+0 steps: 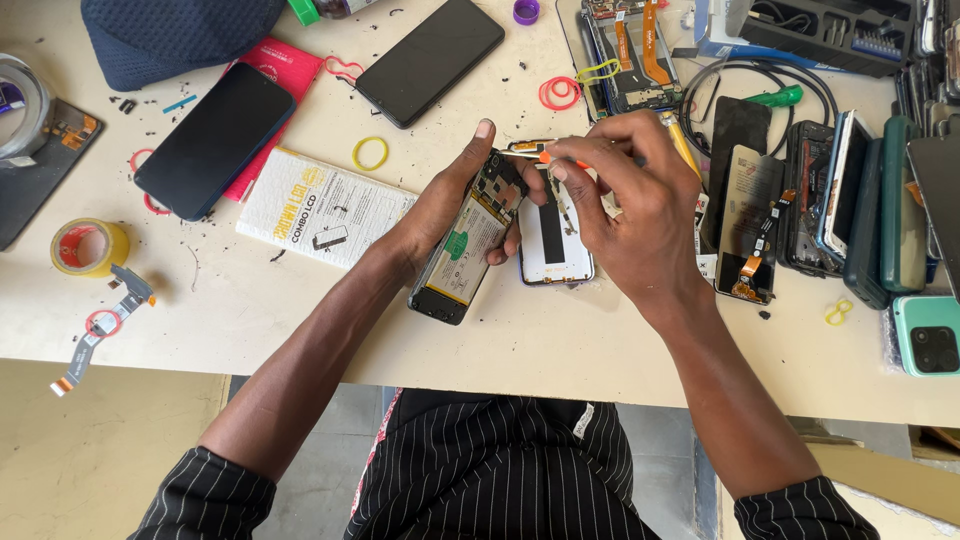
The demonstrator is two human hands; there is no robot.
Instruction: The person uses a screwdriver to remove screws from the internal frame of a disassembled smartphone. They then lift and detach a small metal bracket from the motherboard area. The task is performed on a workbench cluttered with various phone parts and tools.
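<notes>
My left hand (pixel 447 205) grips an opened phone (pixel 465 245) with its back off, battery and circuit board showing, tilted over the table's middle. My right hand (pixel 625 205) pinches a thin tool with an orange tip (pixel 543 156) at the phone's top end. Just behind the phone lies a white back cover (pixel 556 240) flat on the table, partly hidden by my right hand.
Two black phones (pixel 214 140) (pixel 430 60) lie at the back left beside a white box (pixel 322 207). Yellow tape roll (pixel 88 246) sits left. Several phone parts and cases (pixel 850 205) crowd the right. Rubber bands (pixel 369 153) and a tool case (pixel 825 30) lie behind.
</notes>
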